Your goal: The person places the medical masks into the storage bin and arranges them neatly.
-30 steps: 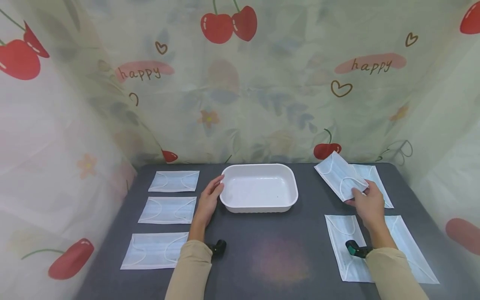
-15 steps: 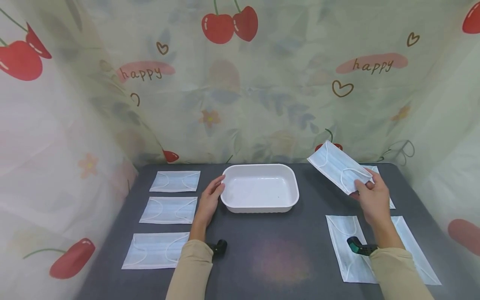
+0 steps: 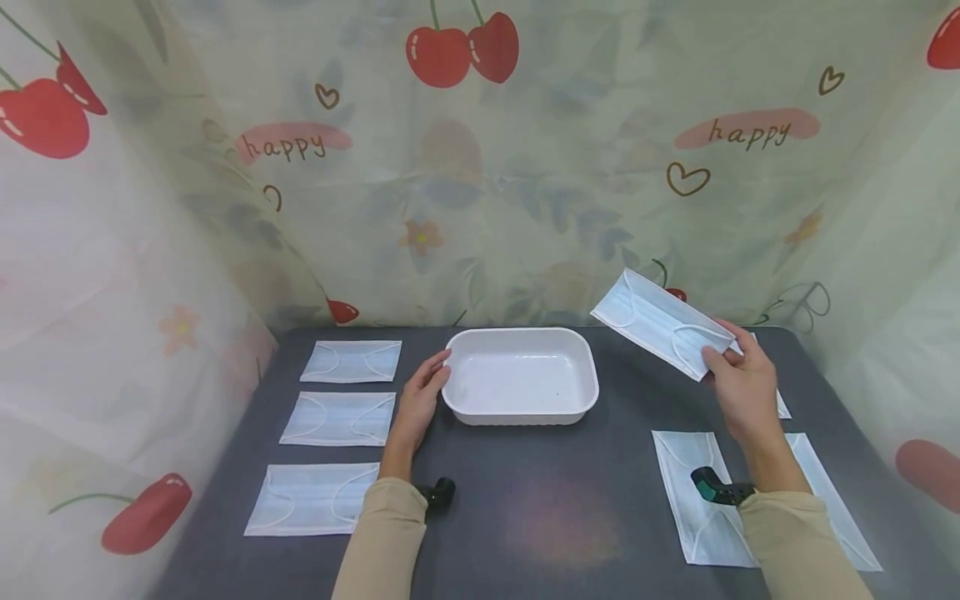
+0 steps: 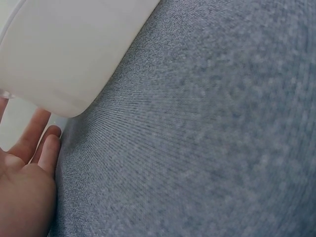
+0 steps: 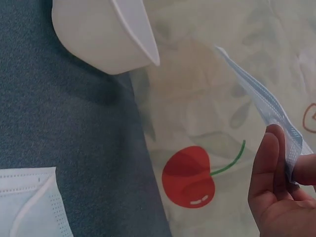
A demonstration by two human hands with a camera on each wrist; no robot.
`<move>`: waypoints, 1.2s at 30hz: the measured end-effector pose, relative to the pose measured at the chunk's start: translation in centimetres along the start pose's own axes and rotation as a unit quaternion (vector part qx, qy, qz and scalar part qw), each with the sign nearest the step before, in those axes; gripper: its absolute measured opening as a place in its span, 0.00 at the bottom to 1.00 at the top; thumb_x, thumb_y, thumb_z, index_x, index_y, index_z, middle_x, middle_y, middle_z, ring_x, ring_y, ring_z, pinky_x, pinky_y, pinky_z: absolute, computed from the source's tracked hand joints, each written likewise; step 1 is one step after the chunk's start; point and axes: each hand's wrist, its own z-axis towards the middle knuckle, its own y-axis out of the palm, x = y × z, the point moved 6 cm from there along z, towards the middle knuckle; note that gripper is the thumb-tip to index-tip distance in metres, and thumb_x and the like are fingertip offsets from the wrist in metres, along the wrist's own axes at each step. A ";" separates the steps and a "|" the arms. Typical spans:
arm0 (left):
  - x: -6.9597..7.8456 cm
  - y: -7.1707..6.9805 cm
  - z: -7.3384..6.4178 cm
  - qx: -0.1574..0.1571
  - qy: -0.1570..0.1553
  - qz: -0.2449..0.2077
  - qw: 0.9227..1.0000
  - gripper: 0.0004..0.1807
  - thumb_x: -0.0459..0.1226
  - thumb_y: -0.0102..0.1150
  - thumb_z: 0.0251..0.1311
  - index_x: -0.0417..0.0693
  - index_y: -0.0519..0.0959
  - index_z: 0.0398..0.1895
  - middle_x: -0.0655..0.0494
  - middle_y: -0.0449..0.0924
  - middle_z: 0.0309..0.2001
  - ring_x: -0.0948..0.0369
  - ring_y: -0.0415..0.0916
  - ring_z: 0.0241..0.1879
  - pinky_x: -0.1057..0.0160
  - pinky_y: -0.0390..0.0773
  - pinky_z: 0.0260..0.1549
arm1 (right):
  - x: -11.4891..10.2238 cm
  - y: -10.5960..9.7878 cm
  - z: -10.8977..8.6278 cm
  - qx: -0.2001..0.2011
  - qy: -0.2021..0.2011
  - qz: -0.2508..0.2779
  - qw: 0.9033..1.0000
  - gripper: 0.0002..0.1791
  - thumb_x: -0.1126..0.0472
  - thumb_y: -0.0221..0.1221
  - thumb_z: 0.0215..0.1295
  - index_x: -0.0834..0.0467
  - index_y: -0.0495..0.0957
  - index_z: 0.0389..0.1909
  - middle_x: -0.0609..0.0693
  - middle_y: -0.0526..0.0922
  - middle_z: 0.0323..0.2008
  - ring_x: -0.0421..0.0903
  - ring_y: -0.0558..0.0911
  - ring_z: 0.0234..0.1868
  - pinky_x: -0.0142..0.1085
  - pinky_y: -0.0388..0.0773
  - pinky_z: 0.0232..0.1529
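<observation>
Between thumb and fingers, my right hand pinches one end of a pale blue face mask, raised above the table at the back right and tilted. The right wrist view shows this mask nearly edge-on. A white plastic tub with nothing in it stands at the table's back middle. Against its left rim, my left hand rests with its fingers extended. From the left wrist, the fingers appear beside the tub's wall.
On the left lie three face masks in a column: far, middle and near. Two more masks, left and right, lie under my right forearm. Another mask is mostly hidden behind the right hand. Printed curtains enclose the grey table.
My right hand has raised the mask off the back right of the table and swung it up and left, toward the tub. The left hand stays at the tub's rim.
</observation>
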 end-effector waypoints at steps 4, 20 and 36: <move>0.2 0.0 -0.1 0.001 0.002 0.001 1.000 0.21 0.49 0.56 0.73 0.66 0.76 0.67 0.52 0.73 0.70 0.53 0.68 0.72 0.47 0.64 0.75 | -0.8 0.4 0.0 -0.004 -0.004 -0.010 1.000 0.29 0.54 0.50 0.79 0.46 0.60 0.78 0.63 0.69 0.71 0.30 0.79 0.44 0.19 0.80 0.39; -0.1 0.0 0.1 -0.001 0.005 -0.002 1.000 0.22 0.50 0.56 0.73 0.65 0.75 0.68 0.51 0.73 0.71 0.53 0.68 0.72 0.47 0.62 0.76 | -4.0 3.0 -0.1 -0.059 -0.042 -0.020 0.997 0.31 0.52 0.50 0.79 0.55 0.58 0.78 0.59 0.75 0.61 0.30 0.81 0.40 0.18 0.80 0.41; -0.3 -0.1 0.2 -0.002 0.001 0.002 1.000 0.22 0.51 0.56 0.73 0.66 0.76 0.68 0.52 0.73 0.71 0.53 0.67 0.73 0.47 0.61 0.77 | -6.0 6.9 0.4 -0.128 -0.075 -0.036 0.988 0.29 0.56 0.53 0.79 0.56 0.62 0.76 0.63 0.72 0.70 0.51 0.80 0.56 0.17 0.78 0.42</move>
